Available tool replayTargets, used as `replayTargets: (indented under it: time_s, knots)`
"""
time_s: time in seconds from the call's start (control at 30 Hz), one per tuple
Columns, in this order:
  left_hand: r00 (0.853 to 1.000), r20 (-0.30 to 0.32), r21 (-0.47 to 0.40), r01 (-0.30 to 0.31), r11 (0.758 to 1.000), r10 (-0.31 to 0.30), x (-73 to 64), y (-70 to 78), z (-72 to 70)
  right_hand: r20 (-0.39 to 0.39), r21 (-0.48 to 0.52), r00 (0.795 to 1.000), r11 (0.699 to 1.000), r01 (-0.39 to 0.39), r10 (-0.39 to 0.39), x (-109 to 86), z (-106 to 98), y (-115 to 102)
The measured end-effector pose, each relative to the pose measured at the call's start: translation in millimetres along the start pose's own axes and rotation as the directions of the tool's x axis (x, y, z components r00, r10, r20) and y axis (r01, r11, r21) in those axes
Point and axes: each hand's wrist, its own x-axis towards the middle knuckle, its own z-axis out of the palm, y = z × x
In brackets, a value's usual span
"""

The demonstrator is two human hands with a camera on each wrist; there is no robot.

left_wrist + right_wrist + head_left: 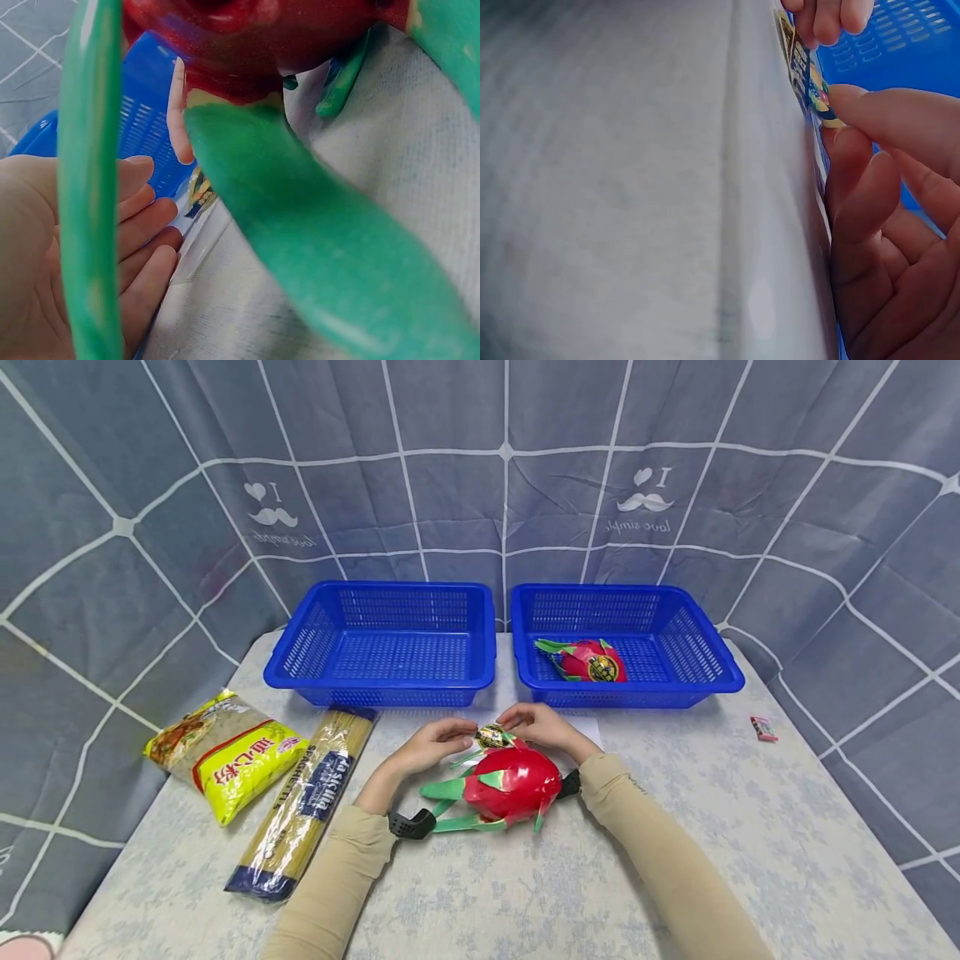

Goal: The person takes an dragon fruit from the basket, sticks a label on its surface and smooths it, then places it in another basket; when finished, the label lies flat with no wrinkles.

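Between my hands, a round black-and-gold sticker (491, 736) lies at a white sheet (587, 727). The thumb and index finger of my right hand (546, 727) pinch the edge of the sticker (821, 94), as the right wrist view shows. My left hand (437, 745) is at the sticker's left side, its fingers extended and relaxed in the left wrist view. Nearer to me than both hands lies a red dragon fruit (517, 785) with green leaf tips, between my forearms. Its leaves cover part of my left hand (146, 247) in the left wrist view.
Two blue baskets (378, 687) stand at the back; the right basket (630, 692) holds another dragon fruit (588, 660) with a round sticker. Left of my arm are a spaghetti pack (307, 806) and a yellow bag (232, 756). A small red packet (763, 728) lies far right.
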Motion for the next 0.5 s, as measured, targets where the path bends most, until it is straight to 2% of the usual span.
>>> replayTargets:
  time_s: [0.3, 0.4, 0.5]
  knots:
    - [0.999, -0.031, 0.02, -0.012, 1.0, 0.012, -0.4, 0.5, 1.5, -0.033, -0.019, 0.999, 0.999, 0.042, -0.043, -5.1, -1.3, -2.3]
    - [0.998, -0.063, 0.008, -0.015, 1.0, 0.015, -0.4, 5.6, 0.7, -0.051, -0.071, 0.996, 0.995, 0.067, -0.071, -14.0, -5.9, -9.0]
    - [0.995, -0.091, -0.017, -0.04, 0.999, 0.038, -1.3, 17.4, 0.0, -0.092, -0.126, 0.989, 0.987, 0.1, -0.112, -27.8, -12.8, -20.5]
